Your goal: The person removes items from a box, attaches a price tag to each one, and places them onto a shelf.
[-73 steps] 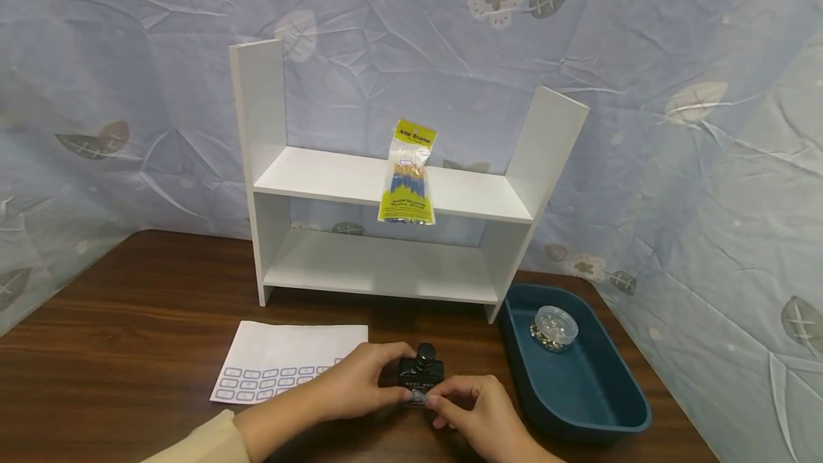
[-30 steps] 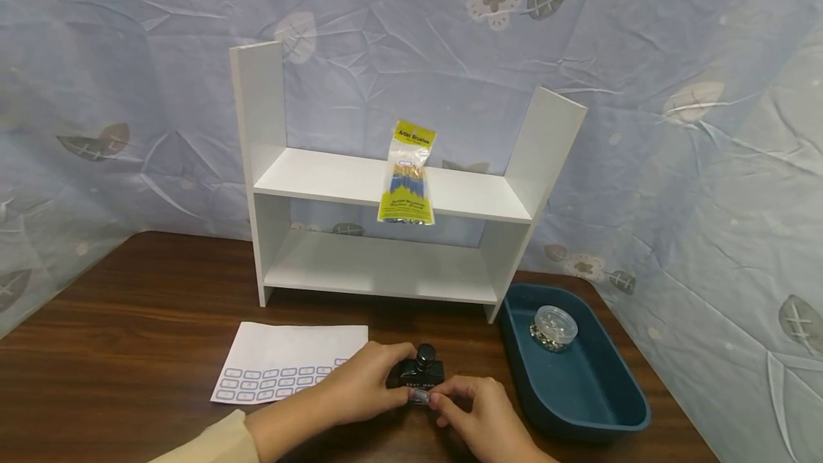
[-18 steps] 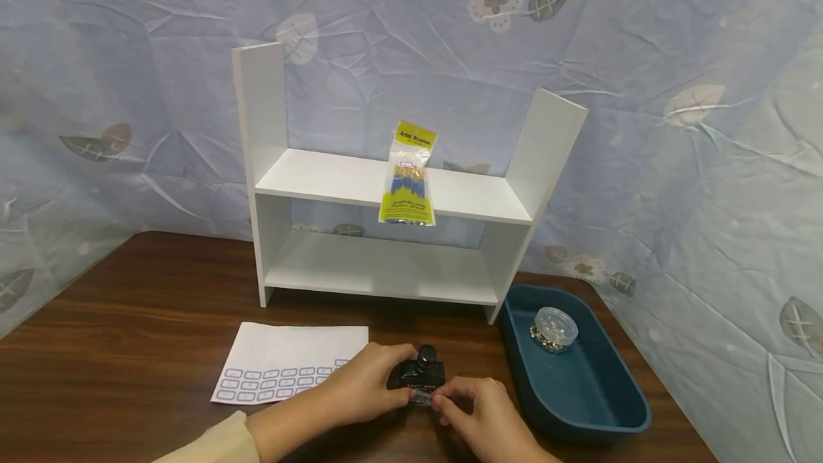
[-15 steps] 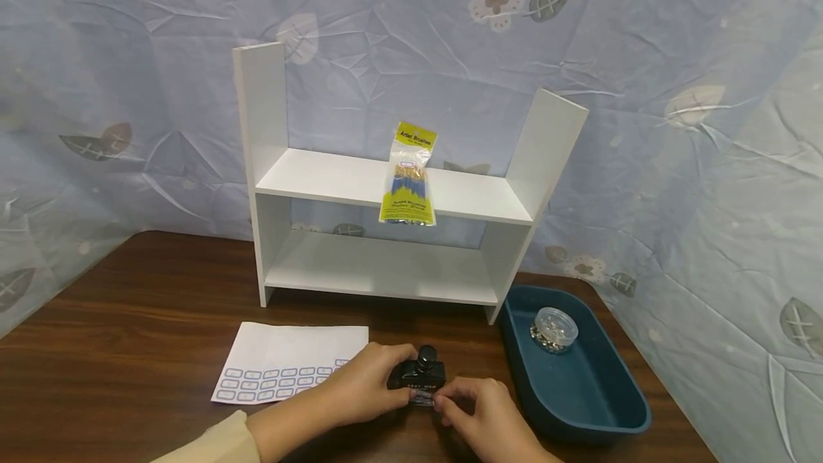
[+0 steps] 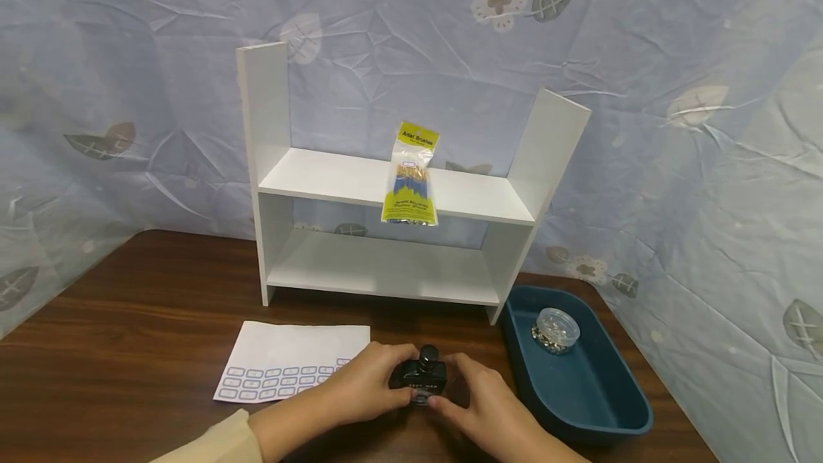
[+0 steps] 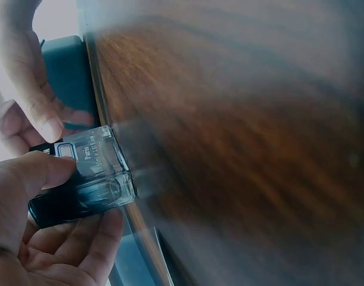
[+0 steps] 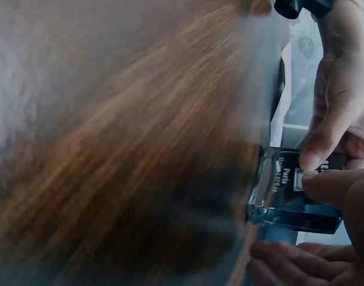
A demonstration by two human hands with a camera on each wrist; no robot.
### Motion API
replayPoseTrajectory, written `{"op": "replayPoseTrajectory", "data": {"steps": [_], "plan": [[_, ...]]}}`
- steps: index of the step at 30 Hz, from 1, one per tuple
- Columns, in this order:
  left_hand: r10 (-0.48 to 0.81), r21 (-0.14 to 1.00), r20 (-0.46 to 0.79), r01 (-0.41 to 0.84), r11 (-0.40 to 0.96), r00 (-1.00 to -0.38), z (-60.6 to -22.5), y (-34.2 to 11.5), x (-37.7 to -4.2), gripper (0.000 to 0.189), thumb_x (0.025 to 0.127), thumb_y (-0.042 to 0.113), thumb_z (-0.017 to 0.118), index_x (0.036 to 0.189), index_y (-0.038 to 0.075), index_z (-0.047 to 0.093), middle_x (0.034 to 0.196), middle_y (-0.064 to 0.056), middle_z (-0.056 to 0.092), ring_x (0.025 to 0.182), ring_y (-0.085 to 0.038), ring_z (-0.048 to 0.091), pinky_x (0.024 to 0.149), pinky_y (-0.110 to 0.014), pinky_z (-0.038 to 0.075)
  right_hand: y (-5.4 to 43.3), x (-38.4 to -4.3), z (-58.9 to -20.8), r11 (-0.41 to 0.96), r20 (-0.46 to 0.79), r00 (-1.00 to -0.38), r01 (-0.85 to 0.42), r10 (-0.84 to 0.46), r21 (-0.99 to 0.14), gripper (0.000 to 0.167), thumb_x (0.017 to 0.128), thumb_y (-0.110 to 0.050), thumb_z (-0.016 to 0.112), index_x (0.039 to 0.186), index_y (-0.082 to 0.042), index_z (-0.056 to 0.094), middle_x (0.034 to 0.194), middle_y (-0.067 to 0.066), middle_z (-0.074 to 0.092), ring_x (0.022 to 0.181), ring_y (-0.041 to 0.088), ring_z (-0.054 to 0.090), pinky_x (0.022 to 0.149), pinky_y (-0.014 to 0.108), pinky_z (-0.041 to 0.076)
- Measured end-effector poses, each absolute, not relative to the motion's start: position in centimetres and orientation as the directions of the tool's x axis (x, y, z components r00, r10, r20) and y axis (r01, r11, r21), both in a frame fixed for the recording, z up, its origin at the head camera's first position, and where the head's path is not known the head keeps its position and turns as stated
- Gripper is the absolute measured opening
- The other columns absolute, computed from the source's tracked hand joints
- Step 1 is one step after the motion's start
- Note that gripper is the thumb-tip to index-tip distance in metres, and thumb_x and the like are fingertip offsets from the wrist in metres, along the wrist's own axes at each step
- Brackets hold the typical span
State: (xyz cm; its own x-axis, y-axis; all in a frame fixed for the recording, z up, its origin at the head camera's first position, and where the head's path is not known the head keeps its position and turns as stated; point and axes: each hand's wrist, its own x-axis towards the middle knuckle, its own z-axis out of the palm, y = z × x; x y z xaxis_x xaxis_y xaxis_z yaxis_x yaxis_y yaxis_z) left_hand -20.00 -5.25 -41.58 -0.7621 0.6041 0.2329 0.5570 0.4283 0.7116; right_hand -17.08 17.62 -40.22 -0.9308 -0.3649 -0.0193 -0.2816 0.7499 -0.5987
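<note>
A perfume bottle (image 5: 426, 376) with a black cap, dark shoulders and a clear glass base stands on the table in the head view. My left hand (image 5: 369, 386) grips it from the left, thumb on the front and fingers behind. A small blue-bordered label sticker (image 6: 66, 150) lies on the bottle's front, close to the left thumb. My right hand (image 5: 484, 402) is at the bottle's right side. Its thumb (image 7: 330, 183) touches the front at the label, while its other fingers (image 7: 289, 259) are spread apart from the glass.
A sheet of blue-bordered labels (image 5: 289, 349) lies left of the hands. Behind stands a white shelf (image 5: 379, 263) with a packet of artist brushes (image 5: 409, 181) over its upper board. A blue tray (image 5: 594, 391) on the right holds a round clear container (image 5: 556, 330) of small metallic pieces.
Earlier the right fingertips pinched the label's edge at the bottle's front. Now they have let go and spread, with the thumb on the front. The left hand keeps its grip.
</note>
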Motion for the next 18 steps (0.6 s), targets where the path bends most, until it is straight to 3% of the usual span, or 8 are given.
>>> {"op": "replayPoseTrajectory", "data": {"steps": [4, 12, 18], "plan": [[0.603, 0.714, 0.227, 0.552, 0.431, -0.765, -41.6, -5.3, -20.0, 0.028, 0.085, 0.007, 0.082, 0.111, 0.008, 0.071, 0.099, -0.004, 0.08, 0.079, 0.005, 0.065, 0.071, -0.015, 0.055, 17.4, -17.4, -40.5, 0.733, 0.019, -0.92, -0.324, -0.391, -0.598, 0.057, 0.094, -0.048, 0.076, 0.132, -0.007, 0.061, 0.117, 0.004, 0.074, 0.104, 0.015, 0.071, 0.083, 0.035, 0.061], [0.606, 0.715, 0.219, 0.548, 0.434, -0.765, -41.6, -5.2, -19.9, 0.028, 0.086, 0.007, 0.082, 0.112, 0.007, 0.071, 0.101, -0.004, 0.08, 0.08, 0.005, 0.065, 0.072, -0.014, 0.055, 17.2, -17.7, -41.0, 0.707, 0.088, -0.902, -0.389, -0.423, -0.591, 0.051, 0.095, -0.04, 0.078, 0.128, -0.004, 0.062, 0.104, 0.002, 0.075, 0.095, 0.01, 0.07, 0.074, 0.026, 0.058], [0.604, 0.712, 0.228, 0.554, 0.431, -0.763, -41.6, -5.3, -20.0, 0.03, 0.087, 0.008, 0.082, 0.114, 0.007, 0.071, 0.103, -0.005, 0.08, 0.083, 0.003, 0.068, 0.074, -0.015, 0.056, 17.2, -17.8, -41.3, 0.696, 0.131, -0.893, -0.421, -0.43, -0.583, 0.044, 0.095, -0.034, 0.078, 0.126, -0.006, 0.064, 0.102, 0.001, 0.076, 0.093, 0.008, 0.07, 0.074, 0.026, 0.058]]}}
